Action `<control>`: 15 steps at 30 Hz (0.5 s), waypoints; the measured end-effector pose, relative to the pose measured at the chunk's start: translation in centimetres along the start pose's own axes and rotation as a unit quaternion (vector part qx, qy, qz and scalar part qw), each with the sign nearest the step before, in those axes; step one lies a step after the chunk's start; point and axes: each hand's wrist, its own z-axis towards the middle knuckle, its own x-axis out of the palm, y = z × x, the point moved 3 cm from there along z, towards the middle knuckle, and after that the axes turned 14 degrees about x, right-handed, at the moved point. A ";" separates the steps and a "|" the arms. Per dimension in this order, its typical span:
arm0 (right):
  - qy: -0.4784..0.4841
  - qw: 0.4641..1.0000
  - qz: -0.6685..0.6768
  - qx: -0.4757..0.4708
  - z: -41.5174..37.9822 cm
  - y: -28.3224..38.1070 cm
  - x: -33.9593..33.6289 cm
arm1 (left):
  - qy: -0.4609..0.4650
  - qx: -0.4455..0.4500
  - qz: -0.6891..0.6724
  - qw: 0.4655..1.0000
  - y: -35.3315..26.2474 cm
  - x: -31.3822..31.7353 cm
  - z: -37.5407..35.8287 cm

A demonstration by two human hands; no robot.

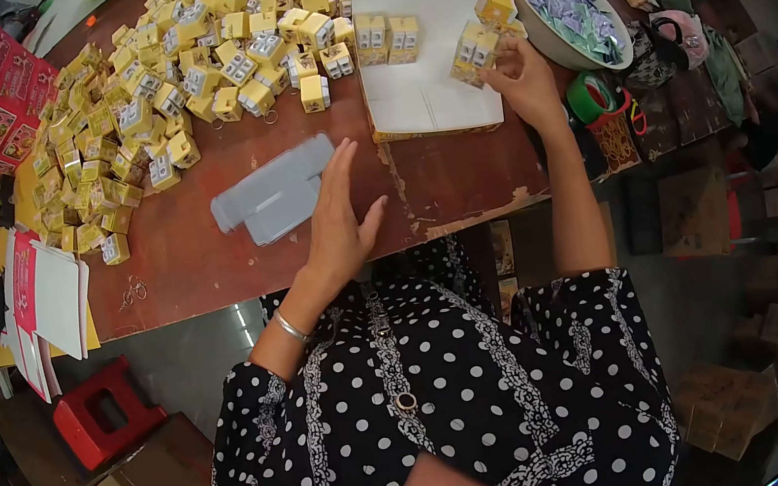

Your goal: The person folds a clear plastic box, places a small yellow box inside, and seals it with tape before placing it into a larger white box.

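Observation:
My left hand [337, 215] is held over the table beside a clear plastic sleeve [278, 194], its fingers extended and its thumb apart, with nothing in it. At the right side of an open white box [434, 102], the fingers of my right hand [523, 85] are closed on a clear pack of small yellow-and-white cubes [474, 54]. Two similar packs [387, 37] stand at the box's left side. Another yellow pack [495, 4] is behind my right hand. The box's white lid stands raised at the back.
A large pile of yellow cubes [222, 43] covers the back left. Right of the box are a basin of green packets [576, 13] and green tape [590, 97]. Flat cards [53, 295] overhang the left edge; a red stool [105, 412] is below.

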 end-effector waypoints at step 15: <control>-0.007 0.998 -0.065 -0.019 9.5 -6.3 8.7 | 0.093 -0.008 -0.034 0.995 5.7 3.8 6.0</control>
